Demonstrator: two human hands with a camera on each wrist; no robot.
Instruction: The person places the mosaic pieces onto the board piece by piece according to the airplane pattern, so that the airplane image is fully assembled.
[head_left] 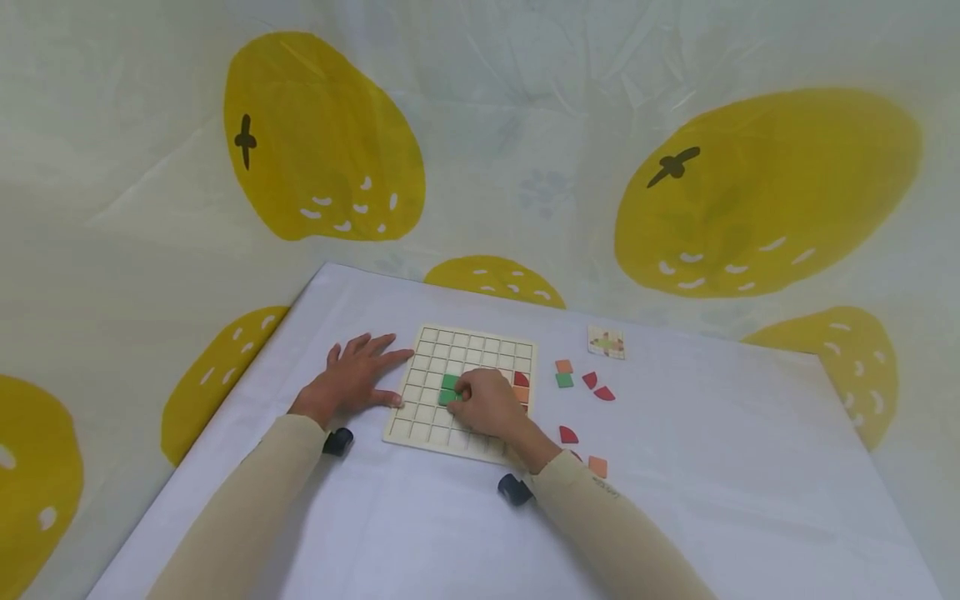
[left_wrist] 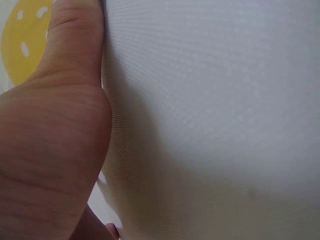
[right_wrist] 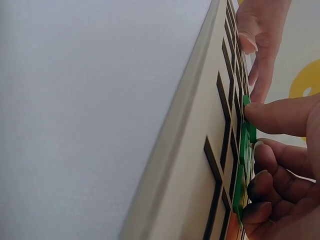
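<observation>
A pale square board [head_left: 435, 342] with a grid of recessed cells lies on the white-covered table. My left hand [head_left: 352, 379] rests flat with fingers spread, its thumb and index fingertips at the board's left edge. Over the board's middle, my right hand [head_left: 487, 404] pinches a green square tile [right_wrist: 251, 131] between thumb and index finger, the tile slightly tilted at the cells. Another green tile [head_left: 450, 381] sits in a cell just beyond. Right of the hand, a red quarter-circle tile [head_left: 521, 379] and an orange square tile [head_left: 521, 393] lie on the board. My right hand hides the cells beneath it.
Loose tiles lie right of the board: an orange square [head_left: 564, 367], a green square [head_left: 564, 380], several red quarter circles [head_left: 604, 393] and another orange square [head_left: 597, 467] near my right sleeve. A small pattern card [head_left: 606, 342] lies behind them. A fruit-printed curtain [head_left: 480, 167] hangs behind the table.
</observation>
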